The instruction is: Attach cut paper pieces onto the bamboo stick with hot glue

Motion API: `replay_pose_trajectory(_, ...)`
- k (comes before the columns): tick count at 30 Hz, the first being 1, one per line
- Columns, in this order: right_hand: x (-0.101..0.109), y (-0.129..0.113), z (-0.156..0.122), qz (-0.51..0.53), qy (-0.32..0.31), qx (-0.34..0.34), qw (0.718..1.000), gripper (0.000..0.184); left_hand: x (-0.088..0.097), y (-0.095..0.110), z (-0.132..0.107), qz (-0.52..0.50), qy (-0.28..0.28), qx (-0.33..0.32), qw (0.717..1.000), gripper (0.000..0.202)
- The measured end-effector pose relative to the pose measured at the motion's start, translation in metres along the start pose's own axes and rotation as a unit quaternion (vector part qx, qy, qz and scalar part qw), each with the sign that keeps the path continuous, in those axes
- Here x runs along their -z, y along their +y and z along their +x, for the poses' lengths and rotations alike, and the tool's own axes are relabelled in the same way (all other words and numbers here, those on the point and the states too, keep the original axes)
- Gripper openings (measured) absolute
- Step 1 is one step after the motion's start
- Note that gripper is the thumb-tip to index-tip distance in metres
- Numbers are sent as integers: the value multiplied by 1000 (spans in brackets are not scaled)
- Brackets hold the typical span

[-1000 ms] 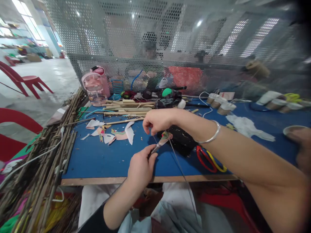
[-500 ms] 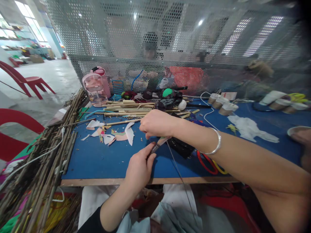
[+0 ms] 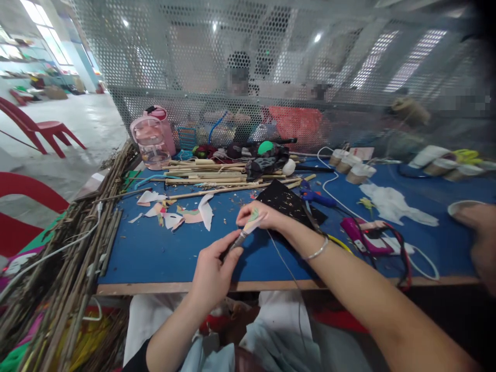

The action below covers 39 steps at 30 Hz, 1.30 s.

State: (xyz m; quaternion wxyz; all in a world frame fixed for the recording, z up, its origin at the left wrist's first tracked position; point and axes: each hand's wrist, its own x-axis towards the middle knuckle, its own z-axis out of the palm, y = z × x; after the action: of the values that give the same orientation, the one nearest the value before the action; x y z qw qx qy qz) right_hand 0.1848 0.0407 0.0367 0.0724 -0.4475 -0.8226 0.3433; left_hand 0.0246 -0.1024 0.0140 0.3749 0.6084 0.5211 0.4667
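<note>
My left hand point(image 3: 217, 263) is closed round a short dark stick point(image 3: 235, 244), which slants up to the right over the table. A grey band circles the stick near its upper end. From that end flares a piece of white, yellow and green patterned material point(image 3: 253, 221), paper or cloth. Just behind it, my right hand point(image 3: 259, 213) has its fingers curled together; what they hold, if anything, is hidden. A thin grey wire or cord point(image 3: 284, 264) runs from near the patterned piece down over the table edge towards my lap.
Patterned scraps point(image 3: 189, 216) lie left on the blue table point(image 3: 155, 258), with pale sticks point(image 3: 209, 181) behind. A black sheet point(image 3: 284, 201), a blue glue gun point(image 3: 320, 198) and a purple device point(image 3: 362, 237) are right. Bundled branches point(image 3: 83, 248) line the left side. Another person's hand point(image 3: 482, 232) shows far right.
My right hand has come down and turned, now behind the patterned piece. The left hand has shifted slightly left. The purple device and black sheet are more exposed.
</note>
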Motion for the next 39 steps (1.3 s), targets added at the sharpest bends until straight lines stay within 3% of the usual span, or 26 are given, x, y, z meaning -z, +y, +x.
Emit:
replay_pose_trajectory(3, -20, -3, -21, -1, 47, -11, 999, 18, 8, -4, 4, 13, 69, 21, 997, 36)
replay_pose_trajectory(6, -12, -22, -59, 17, 22, 6, 1000, 17, 12, -7, 9, 40, 117, 31, 992, 36)
replay_pose_trajectory(9, 5, -47, -90, 41, -13, 63, 997, 18, 7, -7, 9, 30, 104, 22, 994, 34)
replay_pose_trajectory(12, 16, -70, -99, 19, -24, 137, 990, 19, -2, -3, 8, 3, 81, 16, 997, 34)
replay_pose_trajectory(18, 31, -86, -68, -39, 15, 177, 983, 20, -8, -3, 16, -56, 39, 47, 997, 34)
replay_pose_trajectory(23, 41, -86, -34, -171, 52, 212, 961, 20, -14, -7, 16, -18, 32, 39, 999, 34)
replay_pose_trajectory(28, 37, -85, -10, -296, 63, 179, 936, 19, -17, -6, 13, 43, 48, 18, 998, 35)
replay_pose_trajectory(35, 26, -80, 13, -404, -14, 131, 905, 19, -19, -2, 11, 123, 57, 22, 991, 31)
replay_pose_trajectory(39, 22, -83, 18, -415, -50, 126, 900, 23, -20, -3, 11, 118, 58, 29, 991, 42)
